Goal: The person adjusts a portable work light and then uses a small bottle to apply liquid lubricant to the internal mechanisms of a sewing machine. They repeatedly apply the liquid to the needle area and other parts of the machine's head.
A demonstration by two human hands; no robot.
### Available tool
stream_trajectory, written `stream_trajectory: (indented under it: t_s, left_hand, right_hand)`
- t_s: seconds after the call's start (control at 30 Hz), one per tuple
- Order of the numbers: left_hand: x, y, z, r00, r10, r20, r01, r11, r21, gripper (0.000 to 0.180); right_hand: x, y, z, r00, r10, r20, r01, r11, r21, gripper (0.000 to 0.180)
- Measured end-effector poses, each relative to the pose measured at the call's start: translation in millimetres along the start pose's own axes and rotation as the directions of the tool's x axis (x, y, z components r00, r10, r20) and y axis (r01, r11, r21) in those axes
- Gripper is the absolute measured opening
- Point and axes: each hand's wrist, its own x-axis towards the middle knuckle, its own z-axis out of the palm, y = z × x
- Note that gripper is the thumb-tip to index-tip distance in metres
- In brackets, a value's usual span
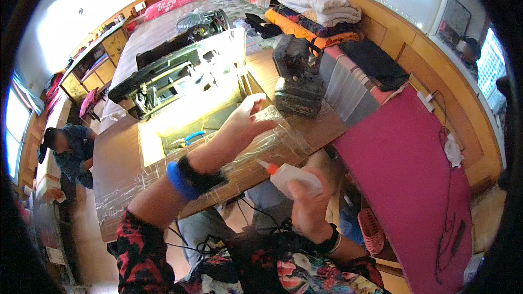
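A sewing machine [182, 74] is seen tipped back on a wooden bench [117, 155], its metal underside exposed and brightly lit. It is placed ahead and to the left of both hands, with its long axis slanted from near left to far right. The left hand [251, 121] is the nearer one: it is held above the bench, just right of the lit area, fingers loosely bent, with nothing seen in its grasp; whether the clear film [291, 135] beneath is touched cannot be told. In the right hand [310, 202], low by the bench's near edge, a white bottle [296, 180] is gripped around its body. The bottle is tilted, its long axis laid from the base at near right to the nozzle at far left, so that the red collar and thin tip are aimed toward the left forearm. The gap between nozzle and machine, crossed in this view by that forearm, may be judged the relation that counts most. Blue-handled pliers [194, 136] are seen in the lit area, and a black block [298, 79] is stood beyond the left hand. To the right, a magenta cloth [408, 158] is spread; behind, quilts [320, 6] are piled on a bed [139, 57]. At far left, a person [75, 144] in dark blue is seen
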Motion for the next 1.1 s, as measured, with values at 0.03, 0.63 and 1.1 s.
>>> stream_trajectory:
  t_s: [0.03, 0.63, 1.1]
  left_hand:
    - [17, 2, 10, 0.996, -0.016, -0.082, 0.028, 0.989, 0.142, 0.065]
    - [130, -23, 87, 0.974, -0.093, -0.208, -0.057, 0.782, -0.621, 0.031]
    - [49, 0, 53, 0.961, -0.045, -0.273, -0.121, 0.818, -0.562, 0.035]
  right_hand:
    - [2, -1, -7, 1.0, -0.003, -0.021, 0.003, 1.0, -0.003, 0.031]
    - [13, -10, -97, 0.912, -0.379, 0.156, 0.394, 0.704, -0.591, 0.033]
    - [0, -30, -71, 0.988, -0.107, -0.11, 0.069, 0.949, -0.307, 0.042]
